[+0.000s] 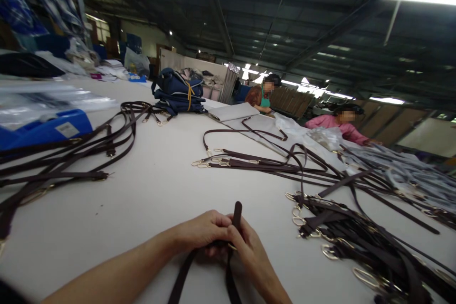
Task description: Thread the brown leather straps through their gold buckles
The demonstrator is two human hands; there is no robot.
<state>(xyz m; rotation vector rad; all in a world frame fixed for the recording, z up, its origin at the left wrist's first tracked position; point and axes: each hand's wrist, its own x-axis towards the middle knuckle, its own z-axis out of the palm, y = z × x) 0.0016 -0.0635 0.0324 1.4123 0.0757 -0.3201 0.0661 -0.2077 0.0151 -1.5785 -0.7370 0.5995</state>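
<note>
A dark brown strap [237,213] is pinched between my two hands, its rounded tip pointing up and away from me. My left hand [206,229] and my right hand [247,244] meet with fingers closed around it. A bit of gold metal, perhaps a buckle, shows beneath the right thumb; most of it is covered by the fingers. Two lengths of the strap hang down toward the table's near edge. To the right of my hands lies a heap of similar straps [356,232] with gold clasps and rings.
More straps [117,147] lie at the left beside a blue plastic holder [67,126]. Farther off are straps with gold hooks [242,164], folded navy bags [178,92] tied with yellow cord, and clear plastic [322,137]. Two people work across the white table [156,190].
</note>
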